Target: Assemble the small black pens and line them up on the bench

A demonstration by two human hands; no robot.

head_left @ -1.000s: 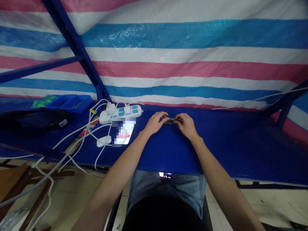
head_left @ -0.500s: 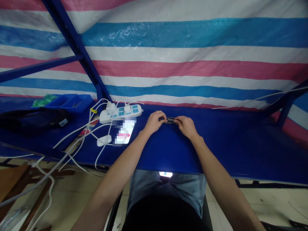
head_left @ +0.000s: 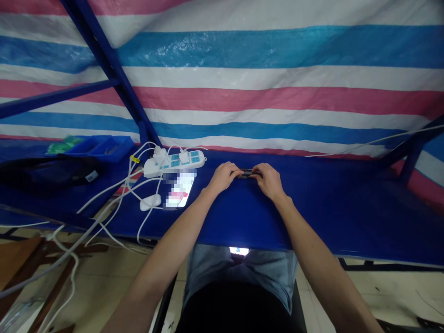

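Observation:
A small, dark, elongated object (head_left: pixel 247 173) lies crosswise between my two hands at the middle of the blue tabletop (head_left: pixel 243 212); its exact kind is too small to make out. My left hand (head_left: pixel 225 176) pinches its left end with thumb and fingers. At the other end, the fingers of my right hand (head_left: pixel 268 179) are closed around it. Fingertips hide both ends, so only the middle section shows.
Left of my hands are a white power strip (head_left: pixel 175 163) with plugs, a lit phone (head_left: pixel 182 189) and a white adapter (head_left: pixel 150 202) among loose cables. Further left lie a blue bin (head_left: pixel 114 147) and a black bag (head_left: pixel 52 173). A striped sheet (head_left: pixel 260 78) hangs behind.
My right hand has shifted slightly, its fingers now curled more around the right end. The dark object's visible part has changed a little; my left hand has barely moved.

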